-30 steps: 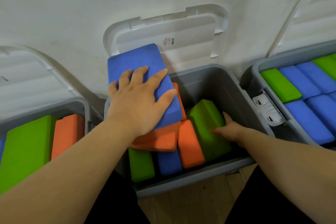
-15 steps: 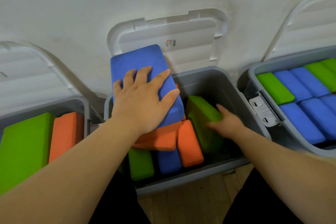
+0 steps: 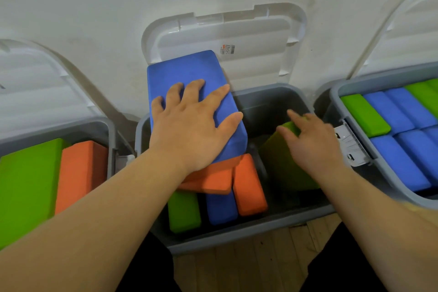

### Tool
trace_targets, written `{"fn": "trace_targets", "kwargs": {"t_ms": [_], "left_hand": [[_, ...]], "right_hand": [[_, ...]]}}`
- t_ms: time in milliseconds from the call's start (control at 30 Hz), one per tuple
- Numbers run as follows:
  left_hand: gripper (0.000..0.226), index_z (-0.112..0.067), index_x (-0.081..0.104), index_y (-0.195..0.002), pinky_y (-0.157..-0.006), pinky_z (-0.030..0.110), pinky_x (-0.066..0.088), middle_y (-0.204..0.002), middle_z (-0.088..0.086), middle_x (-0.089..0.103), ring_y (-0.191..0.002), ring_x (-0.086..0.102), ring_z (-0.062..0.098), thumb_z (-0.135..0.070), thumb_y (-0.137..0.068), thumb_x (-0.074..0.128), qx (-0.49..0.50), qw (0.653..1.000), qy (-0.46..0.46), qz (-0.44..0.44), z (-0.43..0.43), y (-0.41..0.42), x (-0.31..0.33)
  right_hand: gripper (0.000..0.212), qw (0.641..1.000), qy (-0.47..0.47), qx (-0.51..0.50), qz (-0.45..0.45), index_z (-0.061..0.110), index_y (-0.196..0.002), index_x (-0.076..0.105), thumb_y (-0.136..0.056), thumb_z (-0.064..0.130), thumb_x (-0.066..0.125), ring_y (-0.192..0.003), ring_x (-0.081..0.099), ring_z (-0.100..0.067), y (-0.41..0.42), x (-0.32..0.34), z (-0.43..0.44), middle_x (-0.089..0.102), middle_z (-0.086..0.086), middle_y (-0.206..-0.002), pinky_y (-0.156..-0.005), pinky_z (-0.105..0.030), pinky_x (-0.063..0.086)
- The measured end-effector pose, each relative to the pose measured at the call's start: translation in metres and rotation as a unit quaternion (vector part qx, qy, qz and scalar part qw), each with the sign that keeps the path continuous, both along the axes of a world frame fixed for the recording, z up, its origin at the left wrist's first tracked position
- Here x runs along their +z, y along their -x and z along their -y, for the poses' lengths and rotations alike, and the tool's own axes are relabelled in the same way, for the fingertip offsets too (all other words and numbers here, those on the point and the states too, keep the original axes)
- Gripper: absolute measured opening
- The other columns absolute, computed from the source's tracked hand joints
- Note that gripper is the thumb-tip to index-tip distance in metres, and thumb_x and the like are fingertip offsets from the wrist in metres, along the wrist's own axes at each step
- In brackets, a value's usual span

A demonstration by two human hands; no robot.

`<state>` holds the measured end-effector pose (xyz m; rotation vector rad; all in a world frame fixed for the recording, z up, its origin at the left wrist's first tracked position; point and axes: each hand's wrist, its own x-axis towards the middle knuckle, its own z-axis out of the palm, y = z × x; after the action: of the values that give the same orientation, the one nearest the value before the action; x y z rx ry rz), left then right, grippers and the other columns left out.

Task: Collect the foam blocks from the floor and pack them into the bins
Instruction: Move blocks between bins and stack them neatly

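The middle grey bin (image 3: 237,239) stands with its white lid (image 3: 248,31) leaning on the wall. My left hand (image 3: 192,130) presses flat, fingers spread, on a large blue foam block (image 3: 184,69) that lies tilted over the bin's left half. Under it are two orange blocks (image 3: 248,187), and lower down a green block (image 3: 183,213) and a blue block (image 3: 221,208). In the bin's right half, my right hand (image 3: 317,147) touches the upper end of a tilted green block (image 3: 284,166) with thumb and fingers extended; it looks blurred.
The left bin (image 3: 104,128) holds a green block (image 3: 26,185) and an orange block (image 3: 80,173). The right bin (image 3: 355,83) is packed with several blue and green blocks. Wooden floor (image 3: 260,265) shows between my knees. The wall is right behind the bins.
My right hand has risen from the green block's side to its upper end, and that block now stands more upright. My left hand still presses on the blue block.
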<state>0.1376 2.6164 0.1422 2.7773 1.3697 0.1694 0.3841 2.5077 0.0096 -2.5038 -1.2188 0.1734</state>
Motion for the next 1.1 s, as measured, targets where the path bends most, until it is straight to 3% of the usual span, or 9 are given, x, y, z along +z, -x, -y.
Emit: {"fn": "trace_targets", "kwargs": {"t_ms": [233,367,467,533,633,700,867,1033,1100], "left_hand": [[0.075,-0.046,0.022,-0.158,-0.119,0.063,0.015,-0.167,-0.002,0.020,-0.154,0.013,0.035,-0.077,-0.090,0.016,0.002,1.000,0.020,0.000,0.006,0.000,0.002],[0.072,-0.034,0.034,-0.156,-0.121,0.062,0.014,-0.164,-0.001,0.030,-0.153,0.018,0.033,-0.065,-0.092,0.027,0.006,0.997,0.068,0.040,0.004,0.003,0.008],[0.066,-0.024,0.053,-0.144,-0.117,0.066,0.024,-0.150,0.010,0.045,-0.142,0.036,0.035,-0.054,-0.086,0.043,0.022,0.983,0.081,0.165,0.008,0.011,0.014],[0.069,-0.029,0.044,-0.150,-0.117,0.063,0.026,-0.154,0.014,0.037,-0.142,0.033,0.037,-0.055,-0.087,0.053,0.099,0.978,0.081,0.164,0.018,0.022,0.019],[0.092,-0.048,0.004,-0.158,-0.117,0.054,0.031,-0.161,0.012,0.021,-0.146,0.027,0.035,-0.070,-0.087,0.058,0.234,0.923,0.281,0.120,0.035,0.040,0.026],[0.098,-0.051,-0.004,-0.157,-0.112,0.051,0.041,-0.155,0.006,0.031,-0.139,0.037,0.029,-0.067,-0.087,0.062,0.237,0.892,0.351,0.158,0.049,0.051,0.027],[0.101,-0.055,-0.008,-0.154,-0.112,0.050,0.043,-0.155,-0.007,0.033,-0.139,0.039,0.020,-0.061,-0.087,0.067,0.190,0.888,0.366,0.205,0.063,0.066,0.054],[0.104,-0.047,-0.009,-0.157,-0.114,0.054,0.037,-0.163,-0.002,0.026,-0.143,0.035,0.029,-0.063,-0.088,0.066,0.116,0.924,0.354,0.082,0.041,0.061,0.076],[0.104,-0.048,-0.012,-0.156,-0.115,0.056,0.033,-0.166,0.005,0.016,-0.144,0.032,0.036,-0.072,-0.085,0.062,0.118,0.929,0.351,-0.003,0.028,0.054,0.073]], "right_hand": [[0.058,0.942,0.151,0.044,-0.296,0.033,-0.162,0.019,-0.109,0.035,0.041,-0.154,0.023,-0.029,0.043,-0.053,-0.012,0.028,-0.013,-0.166,-0.124,-0.039,0.020],[0.076,0.909,0.159,-0.082,-0.376,0.047,-0.160,-0.006,-0.106,0.042,0.048,-0.125,0.057,-0.036,0.046,-0.018,-0.006,0.051,-0.017,-0.150,-0.109,-0.047,0.045],[0.090,0.899,0.073,-0.134,-0.411,0.051,-0.158,-0.005,-0.096,0.058,0.059,-0.139,0.047,-0.032,0.052,0.029,-0.004,0.037,-0.008,-0.162,-0.114,-0.048,0.040],[0.097,0.872,0.004,-0.112,-0.477,0.056,-0.156,0.008,-0.079,0.074,0.063,-0.147,0.039,-0.025,0.062,0.065,-0.007,0.032,0.003,-0.165,-0.119,-0.049,0.031],[0.084,0.809,-0.026,-0.013,-0.587,0.045,-0.159,0.023,-0.088,0.064,0.063,-0.144,0.042,-0.010,0.091,0.120,-0.015,0.040,0.015,-0.158,-0.107,-0.026,0.039],[0.065,0.807,-0.006,0.063,-0.588,0.040,-0.160,0.026,-0.102,0.041,0.056,-0.134,0.051,0.000,0.111,0.145,-0.019,0.049,0.021,-0.150,-0.096,-0.015,0.046],[0.078,0.864,-0.002,0.047,-0.501,0.043,-0.158,0.029,-0.095,0.024,0.071,-0.122,0.059,0.003,0.117,0.201,-0.015,0.056,0.018,-0.142,-0.101,-0.025,0.051],[0.084,0.945,-0.028,-0.064,-0.320,0.040,-0.157,0.033,-0.087,0.037,0.079,-0.120,0.046,0.007,0.084,0.259,0.013,0.044,0.023,-0.140,-0.083,0.001,0.038],[0.085,0.963,-0.001,-0.068,-0.259,0.035,-0.158,0.035,-0.086,0.040,0.080,-0.132,0.043,-0.001,0.067,0.266,0.025,0.045,0.018,-0.147,-0.096,-0.007,0.034]]}}
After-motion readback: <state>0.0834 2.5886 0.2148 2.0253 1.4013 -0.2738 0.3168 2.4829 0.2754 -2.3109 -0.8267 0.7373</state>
